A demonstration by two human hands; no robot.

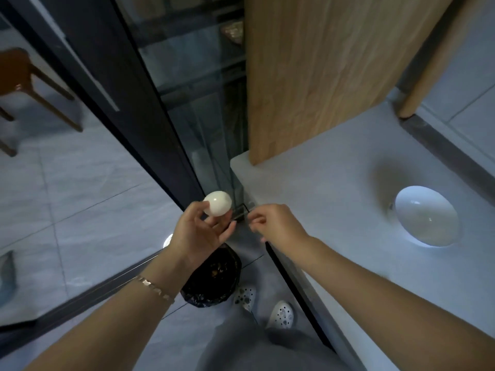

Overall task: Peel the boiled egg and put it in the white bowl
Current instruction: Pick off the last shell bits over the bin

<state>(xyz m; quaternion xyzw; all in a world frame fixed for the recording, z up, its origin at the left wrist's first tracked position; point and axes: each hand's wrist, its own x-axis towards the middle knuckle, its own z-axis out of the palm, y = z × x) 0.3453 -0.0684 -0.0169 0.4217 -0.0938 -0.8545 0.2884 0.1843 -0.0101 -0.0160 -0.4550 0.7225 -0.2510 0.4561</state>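
Note:
A smooth white boiled egg (217, 207) with no shell showing is held at the fingertips of my left hand (199, 234), above the floor just left of the counter's corner. My right hand (273, 223) hovers close to the right of the egg, its fingers curled and pinched together; whether a bit of shell sits between them I cannot tell. The white bowl (426, 216) stands empty on the pale counter (334, 210), well to the right of both hands.
A bin lined with a black bag (211, 279) holding shell bits sits on the floor under my left wrist. A wooden cabinet panel (321, 76) rises behind the counter. A dark glass door frame (128, 103) runs left, with a brown chair (18, 76) beyond.

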